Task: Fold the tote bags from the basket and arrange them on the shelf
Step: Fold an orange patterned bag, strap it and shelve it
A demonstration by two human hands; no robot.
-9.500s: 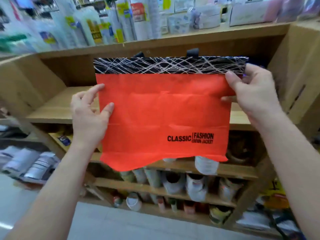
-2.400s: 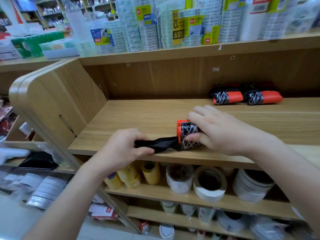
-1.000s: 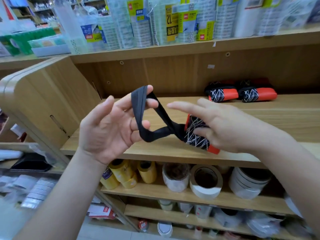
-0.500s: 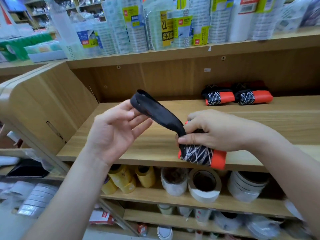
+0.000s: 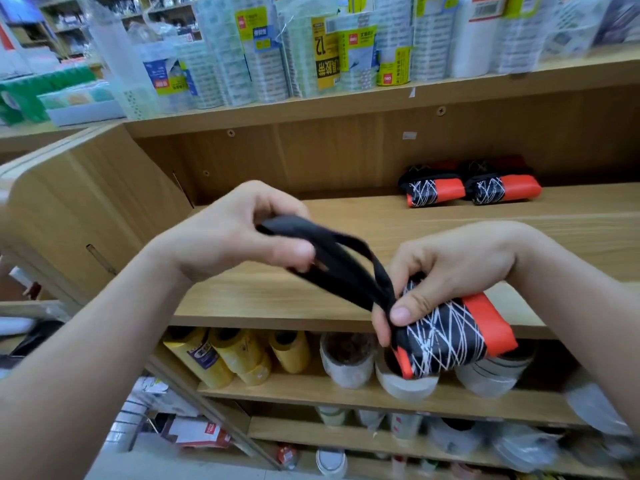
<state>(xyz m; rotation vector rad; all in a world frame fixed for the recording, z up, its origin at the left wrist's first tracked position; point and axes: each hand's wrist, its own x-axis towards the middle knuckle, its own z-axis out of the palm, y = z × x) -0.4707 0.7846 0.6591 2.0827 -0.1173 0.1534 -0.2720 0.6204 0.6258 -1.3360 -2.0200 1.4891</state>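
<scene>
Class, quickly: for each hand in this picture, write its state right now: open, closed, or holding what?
Left hand: closed, holding the black strap of the rolled tote bag.
Right hand: closed, gripping the rolled tote bag.

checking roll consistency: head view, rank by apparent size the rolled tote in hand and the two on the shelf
1. held rolled tote, though nearest the camera, so unsure.
2. left shelf tote and right shelf tote: alike.

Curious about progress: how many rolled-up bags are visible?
3. The held bag is in the right hand; the left bag and right bag lie side by side far back on the shelf. More may hide behind them.
</scene>
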